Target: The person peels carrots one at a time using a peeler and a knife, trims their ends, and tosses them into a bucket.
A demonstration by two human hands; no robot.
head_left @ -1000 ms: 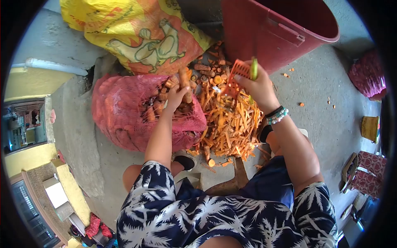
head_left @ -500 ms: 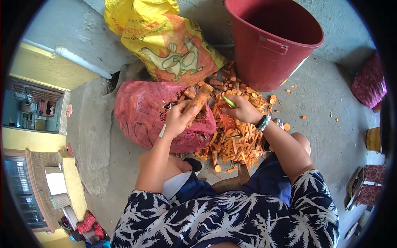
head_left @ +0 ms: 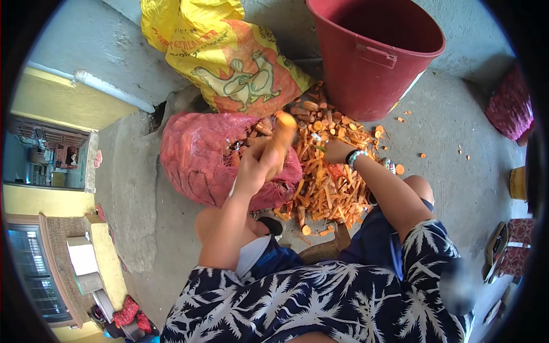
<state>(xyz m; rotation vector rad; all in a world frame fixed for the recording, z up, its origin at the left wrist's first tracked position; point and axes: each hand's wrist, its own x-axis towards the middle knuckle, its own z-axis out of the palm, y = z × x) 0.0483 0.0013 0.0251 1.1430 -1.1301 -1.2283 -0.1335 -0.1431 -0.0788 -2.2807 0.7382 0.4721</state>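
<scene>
A thick carrot (head_left: 281, 137), blurred at its upper end and bright orange there, is in my left hand (head_left: 255, 167), with the fingers wrapped round it. The hand is above the open side of a pink mesh sack (head_left: 197, 157) of carrots. My right hand (head_left: 338, 151) is low over a heap of orange peelings (head_left: 329, 194). Its fingers are closed round a peeler (head_left: 319, 148), of which a bit of green shows; an orange-red part shows below the hand. Cut carrot pieces (head_left: 311, 116) lie behind the heap.
A yellow and orange printed sack (head_left: 246, 74) leans at the back. Beside it stands a tall red bin (head_left: 360, 74). Another pink mesh sack (head_left: 509, 106) and a yellow container (head_left: 518, 183) are at the far right. A can (head_left: 388, 165) stands near my right wrist.
My left hand took a carrot from the mesh sack and brought it nearer to me. My right hand, with the peeler, has come down over the peelings. The view has shifted.
</scene>
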